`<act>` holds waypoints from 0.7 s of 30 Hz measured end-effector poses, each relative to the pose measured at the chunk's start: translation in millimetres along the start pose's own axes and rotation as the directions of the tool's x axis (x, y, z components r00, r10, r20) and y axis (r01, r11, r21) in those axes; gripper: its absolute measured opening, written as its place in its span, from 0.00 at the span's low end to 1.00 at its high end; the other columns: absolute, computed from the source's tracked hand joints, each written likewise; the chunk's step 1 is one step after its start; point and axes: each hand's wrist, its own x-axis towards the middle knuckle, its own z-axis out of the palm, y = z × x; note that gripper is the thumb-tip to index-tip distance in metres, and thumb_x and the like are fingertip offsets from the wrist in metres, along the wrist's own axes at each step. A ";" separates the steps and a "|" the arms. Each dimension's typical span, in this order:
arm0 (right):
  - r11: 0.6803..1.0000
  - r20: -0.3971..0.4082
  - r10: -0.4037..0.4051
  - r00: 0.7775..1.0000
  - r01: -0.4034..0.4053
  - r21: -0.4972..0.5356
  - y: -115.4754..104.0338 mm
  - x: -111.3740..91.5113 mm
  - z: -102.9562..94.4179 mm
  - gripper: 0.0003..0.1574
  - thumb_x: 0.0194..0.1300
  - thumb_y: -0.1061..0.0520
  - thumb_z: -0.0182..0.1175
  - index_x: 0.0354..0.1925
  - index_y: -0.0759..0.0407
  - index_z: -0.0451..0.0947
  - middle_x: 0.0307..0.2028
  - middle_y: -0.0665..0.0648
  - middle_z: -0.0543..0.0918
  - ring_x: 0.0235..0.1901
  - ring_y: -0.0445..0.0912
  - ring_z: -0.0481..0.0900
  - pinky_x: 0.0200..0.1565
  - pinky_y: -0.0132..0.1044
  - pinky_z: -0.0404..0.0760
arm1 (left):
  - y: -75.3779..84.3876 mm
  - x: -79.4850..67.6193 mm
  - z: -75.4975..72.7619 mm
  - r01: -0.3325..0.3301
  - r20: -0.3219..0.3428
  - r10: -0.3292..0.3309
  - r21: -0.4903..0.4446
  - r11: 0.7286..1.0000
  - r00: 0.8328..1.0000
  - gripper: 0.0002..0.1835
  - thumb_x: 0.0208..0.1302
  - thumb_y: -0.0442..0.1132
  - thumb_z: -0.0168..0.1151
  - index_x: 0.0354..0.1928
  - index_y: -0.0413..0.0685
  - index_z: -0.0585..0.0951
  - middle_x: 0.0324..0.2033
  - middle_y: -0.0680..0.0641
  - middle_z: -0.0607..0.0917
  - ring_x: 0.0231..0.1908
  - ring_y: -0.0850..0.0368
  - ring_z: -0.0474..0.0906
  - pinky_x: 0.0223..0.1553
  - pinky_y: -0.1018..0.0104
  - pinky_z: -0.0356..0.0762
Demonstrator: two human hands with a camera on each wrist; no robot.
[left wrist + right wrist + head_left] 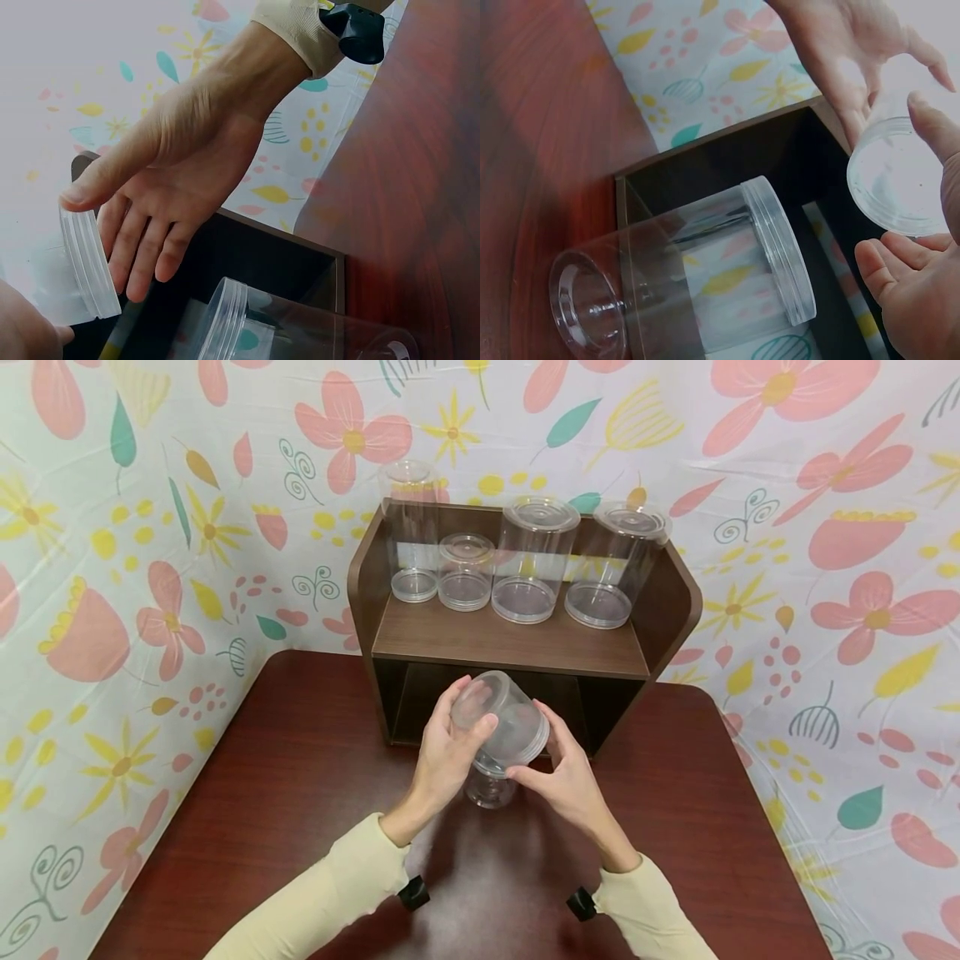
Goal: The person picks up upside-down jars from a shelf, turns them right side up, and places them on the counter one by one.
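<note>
Print on the jars: too fine to make out from here, so cannot tell whether the walls carry any. The cloth (161, 618) behind bears flowers and leaves in pink, yellow and teal.

Both arms reach forward over the dark red table (300, 793), pale sleeves (330, 889) pulled to the wrists, a small black device (414, 893) by each cuff. Left hand (444, 743) grasps the left end of a short clear jar (506, 714), thumb on the near side, fingers round the far side. Right hand (558, 768) grasps the other end at the ribbed rim (538, 743), thumb below and near, fingers over the right edge. Jar held aloft, tilted, ribbed end down to the right.

Just below it, apart from it, a taller clear jar (490, 791) stands upright on the table, partly hidden in the head view.

Beyond, a brown shelf (510, 639). On its upper board, left to right: a tall narrow jar (412, 539), a small jar (465, 575), then two tall wide jars (531, 560), all upright.
</note>
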 end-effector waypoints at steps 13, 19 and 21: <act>1.000 -0.017 -0.024 1.000 0.025 0.011 -0.4 0.5 3.4 0.59 0.52 0.74 0.76 0.77 0.59 0.60 0.67 0.61 0.72 0.64 0.45 0.74 0.66 0.30 0.68 | -0.6 -1.6 -1.4 0.003 0.000 -0.003 0.005 1.000 1.000 0.38 0.67 0.40 0.65 0.75 0.38 0.61 0.68 0.39 0.76 0.70 0.50 0.70 0.69 0.59 0.69; 0.998 -0.031 -0.059 0.998 0.060 0.022 0.1 0.3 3.9 0.57 0.51 0.76 0.75 0.75 0.61 0.62 0.64 0.62 0.74 0.60 0.46 0.76 0.64 0.31 0.70 | 2.0 -2.6 -2.7 0.016 0.014 -0.016 0.034 0.999 1.000 0.39 0.66 0.42 0.65 0.76 0.40 0.62 0.69 0.40 0.75 0.70 0.50 0.70 0.67 0.59 0.70; 0.997 -0.036 -0.068 0.997 0.070 0.030 -0.6 0.5 3.7 0.56 0.51 0.76 0.75 0.74 0.62 0.62 0.63 0.62 0.74 0.59 0.46 0.76 0.64 0.31 0.70 | 2.5 -2.5 -4.0 0.019 0.013 -0.019 0.056 0.998 1.000 0.40 0.66 0.43 0.65 0.76 0.41 0.62 0.71 0.41 0.73 0.70 0.50 0.69 0.67 0.59 0.70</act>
